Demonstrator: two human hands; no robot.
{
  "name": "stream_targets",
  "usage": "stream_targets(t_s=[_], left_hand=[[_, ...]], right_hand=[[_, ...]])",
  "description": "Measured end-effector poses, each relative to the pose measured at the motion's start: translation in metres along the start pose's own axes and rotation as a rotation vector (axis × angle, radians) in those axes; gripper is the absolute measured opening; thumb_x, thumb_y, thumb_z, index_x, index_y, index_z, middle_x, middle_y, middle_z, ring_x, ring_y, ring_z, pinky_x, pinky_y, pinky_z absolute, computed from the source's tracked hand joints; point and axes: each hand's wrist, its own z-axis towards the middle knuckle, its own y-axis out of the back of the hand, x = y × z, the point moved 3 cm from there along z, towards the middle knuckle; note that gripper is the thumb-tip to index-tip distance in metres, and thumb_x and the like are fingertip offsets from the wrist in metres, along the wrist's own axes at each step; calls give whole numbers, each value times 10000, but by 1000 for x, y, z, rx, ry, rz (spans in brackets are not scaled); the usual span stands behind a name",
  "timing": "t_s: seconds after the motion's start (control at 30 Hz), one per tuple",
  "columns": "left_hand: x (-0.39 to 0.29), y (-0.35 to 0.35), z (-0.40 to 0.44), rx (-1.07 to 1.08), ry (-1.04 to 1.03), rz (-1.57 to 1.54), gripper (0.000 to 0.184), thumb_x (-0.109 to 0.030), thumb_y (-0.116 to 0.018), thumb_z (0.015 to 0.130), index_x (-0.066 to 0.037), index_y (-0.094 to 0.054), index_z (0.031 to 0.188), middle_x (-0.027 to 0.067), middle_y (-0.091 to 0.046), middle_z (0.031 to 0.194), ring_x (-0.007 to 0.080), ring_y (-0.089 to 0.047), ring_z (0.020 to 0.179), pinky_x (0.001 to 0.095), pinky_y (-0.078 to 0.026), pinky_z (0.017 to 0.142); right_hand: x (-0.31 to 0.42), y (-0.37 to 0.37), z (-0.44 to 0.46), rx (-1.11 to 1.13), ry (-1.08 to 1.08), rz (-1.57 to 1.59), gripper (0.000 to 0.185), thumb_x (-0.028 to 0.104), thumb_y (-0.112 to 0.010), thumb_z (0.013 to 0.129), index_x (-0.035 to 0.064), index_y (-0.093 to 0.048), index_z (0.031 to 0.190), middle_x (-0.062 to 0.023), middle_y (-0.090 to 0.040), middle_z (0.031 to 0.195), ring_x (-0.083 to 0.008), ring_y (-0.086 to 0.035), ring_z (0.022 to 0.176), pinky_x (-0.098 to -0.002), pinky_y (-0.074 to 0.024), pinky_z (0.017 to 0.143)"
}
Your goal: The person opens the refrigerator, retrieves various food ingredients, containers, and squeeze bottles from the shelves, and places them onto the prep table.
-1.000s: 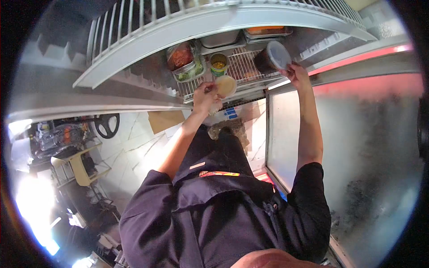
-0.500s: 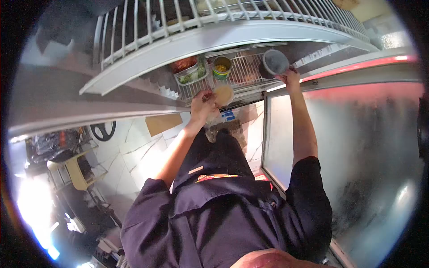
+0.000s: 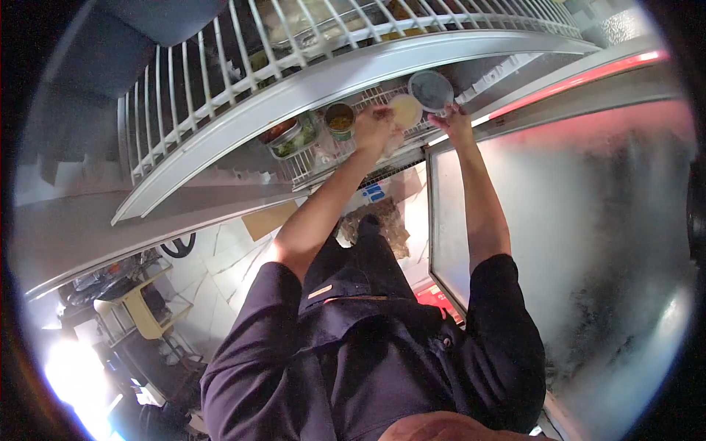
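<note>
In the head view my left hand [image 3: 375, 129] is closed on a small round tub [image 3: 407, 110] with a pale yellow top or contents; I cannot tell which. It is over the lower wire shelf [image 3: 373, 98] of an open fridge. My right hand [image 3: 456, 125] grips the near edge of a larger round grey tub [image 3: 431, 90], whose contents I cannot make out. The two tubs are side by side, close together. Left of my left hand is an open can [image 3: 340, 120] with yellow food inside. A clear container [image 3: 298, 140] of green leaves stands further left.
An upper wire shelf [image 3: 309, 73] with a white front edge curves above my hands. The fogged fridge door [image 3: 544, 220] stands open at my right. On the tiled floor are cardboard [image 3: 268, 220] and a yellow chair [image 3: 143, 309].
My left hand has moved right and further in with the pale tub, up beside the grey tub. My right hand still grips the grey tub; the view has shifted slightly.
</note>
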Motion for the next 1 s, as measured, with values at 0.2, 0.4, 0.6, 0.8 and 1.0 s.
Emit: stream_targets(t_s=[0.2,0.4,0.6,0.8,1.0], left_hand=[[-16,-87,38,-22,48,-82,275,-246,-730,742,-41,-634,899,90,-669,754,210,-665,701,332,-537,610],[16,-140,67,49,-86,200,320,-240,-749,693,-70,-614,928,93,-672,893,236,-653,800,381,-534,711],[55,-102,-7,45,-119,130,421,-362,-663,767,-103,-574,1086,145,-634,1038,256,-625,910,367,-520,732],[43,52,-54,372,206,1389,599,-462,-496,863,-112,-403,1341,167,-396,1351,308,-396,1221,405,-318,1011],[42,53,-61,386,200,1220,564,-424,-531,845,-120,-444,1312,158,-446,1309,302,-434,1191,420,-347,991]], right_hand=[[1,12,-115,-126,-64,-426,492,272,-570,913,-3,-416,1292,-97,-552,1159,-227,-667,794,-335,-557,564],[-37,72,-231,-193,-287,-530,460,324,-583,900,37,-506,1251,-136,-582,1183,-270,-656,903,-377,-551,706],[-82,143,-345,-241,-607,-515,372,219,-544,919,0,-499,1217,-148,-597,1087,-246,-657,779,-357,-556,627],[-95,194,-425,-80,-721,-670,417,180,-537,908,-5,-449,1271,-155,-574,1091,-249,-648,785,-345,-561,601],[-88,197,-410,18,-557,-821,394,221,-546,904,27,-486,1240,-137,-575,1091,-252,-638,836,-369,-543,636]])
